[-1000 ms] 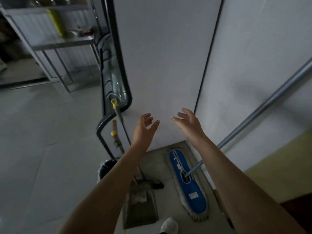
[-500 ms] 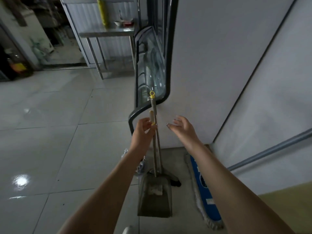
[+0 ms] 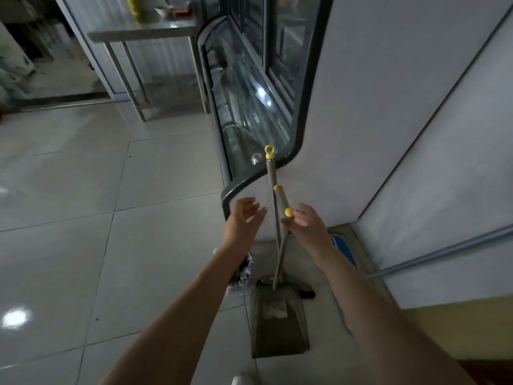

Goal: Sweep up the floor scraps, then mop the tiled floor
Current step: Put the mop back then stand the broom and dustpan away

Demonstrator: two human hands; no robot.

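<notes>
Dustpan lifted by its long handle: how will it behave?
Dustpan is probably light: thin pan, slim handle. The pan sits far below any grip, so it likely swings; pale scraps inside could spill. The other handle leaning beside it may topple.

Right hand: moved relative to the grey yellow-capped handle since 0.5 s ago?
Yes. Right hand moved left onto the grey yellow-capped handle; earlier a gap separated them, now it touches just below the cap.

One wide-angle camera, worn on the person's head, looks forward and steeply down along both bare forearms (image 3: 172, 329). The floor (image 3: 69, 245) and dustpan (image 3: 277, 334) lie near below; the steel tabletop (image 3: 144, 30) stands farther ahead, edges bending with the lens.
</notes>
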